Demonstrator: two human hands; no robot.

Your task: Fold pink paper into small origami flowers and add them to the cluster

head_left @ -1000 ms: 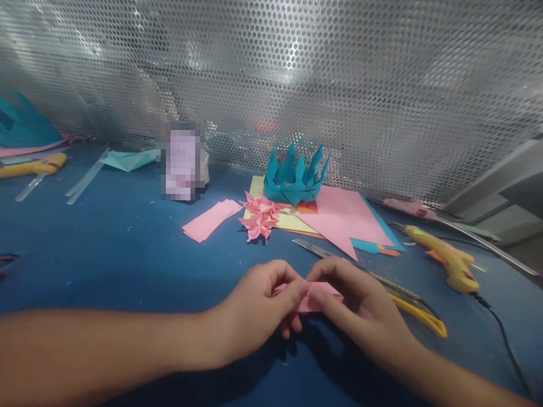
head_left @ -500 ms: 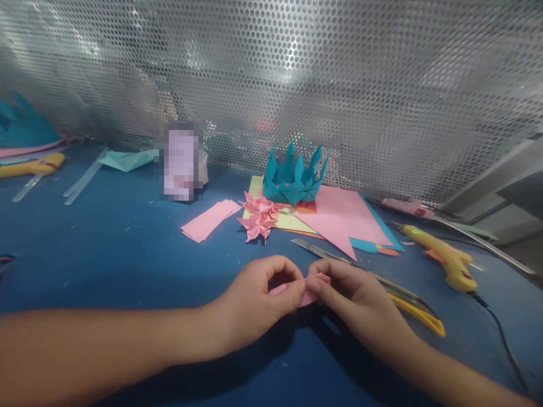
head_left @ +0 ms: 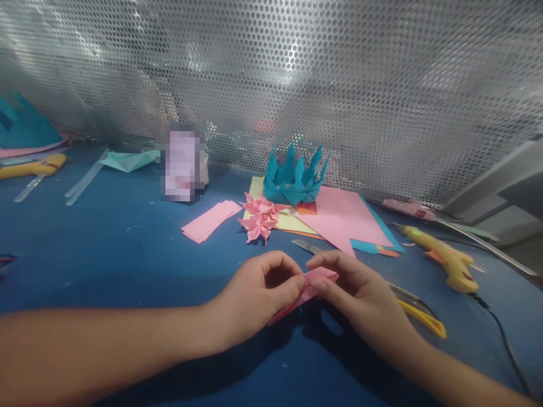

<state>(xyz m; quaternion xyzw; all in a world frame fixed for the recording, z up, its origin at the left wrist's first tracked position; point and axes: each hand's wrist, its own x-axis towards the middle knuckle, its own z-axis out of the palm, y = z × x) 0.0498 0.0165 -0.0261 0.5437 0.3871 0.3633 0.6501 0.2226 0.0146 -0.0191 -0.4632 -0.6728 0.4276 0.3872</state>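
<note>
A small folded strip of pink paper [head_left: 313, 282] is held above the blue tabletop, tilted up toward the right. My left hand [head_left: 265, 291] pinches its left part between thumb and fingers. The thumb of my right hand [head_left: 356, 288] presses on its right end, with the index finger curled behind. Just beyond my hands lie several folded pink paper flowers [head_left: 258, 217]. To their left is a small stack of pink paper strips [head_left: 211, 220]. A utility knife with a yellow handle [head_left: 424, 319] lies partly hidden behind my right hand.
A teal folded-paper crown [head_left: 293, 183] stands on coloured paper sheets [head_left: 350, 215]. A yellow glue gun [head_left: 443, 257] with a black cord lies at the right, another glue gun [head_left: 42, 165] at the far left beside clear glue sticks [head_left: 87, 183]. A perforated metal panel [head_left: 271, 68] rises behind.
The pink paper has turned, its right end now higher and its left end lower, with more of it showing. My right fingers have spread a little; both hands stay in about the same place.
</note>
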